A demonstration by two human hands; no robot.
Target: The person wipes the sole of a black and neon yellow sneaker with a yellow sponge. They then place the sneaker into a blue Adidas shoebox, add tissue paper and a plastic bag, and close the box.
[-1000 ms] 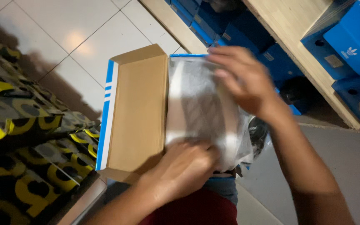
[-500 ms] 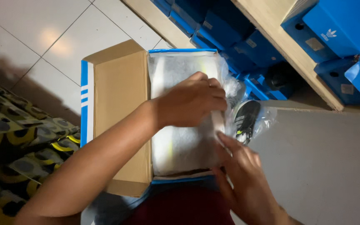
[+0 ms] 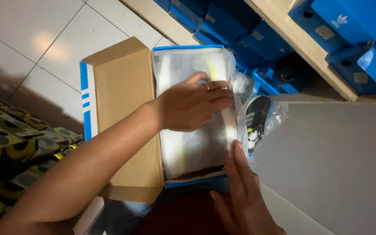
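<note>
While the right hand [image 3: 240, 191] comes up from the bottom of the picture, its fingers lie straight and close together, flat against the right edge of the white foam wrap [image 3: 192, 148] that fills the box. It grips nothing; it only presses and pushes the wrap's side inward.

Just past it, the left hand [image 3: 194, 104] reaches across from the left and lies flat on top of the same wrap. Its fingers are together, spread over the soft cover, holding it down without closing around it.

Both hands work in the open blue cardboard shoe box [image 3: 188, 47], which sits near the person's lap. Its brown cardboard lid [image 3: 120, 113] lies folded out to the left, with blue and white stripes down its outer edge. The shoes under the wrap are mostly hidden.

Just beside the box on the right lies a clear plastic bag with a black and white shoe part [image 3: 257, 119] showing through, touching the box wall.

From this, the step in hand looks like tucking the wrap down over what lies in the box. The next move would call for pushing the loose right edge fully inside the wall, so the cover lies flat.

On the left is a dark cloth with yellow rings [image 3: 18, 148]. Farther off are pale floor tiles [image 3: 31, 39], and at the top a wooden shelf [image 3: 292, 39] full of blue boxes [image 3: 349, 17].
</note>
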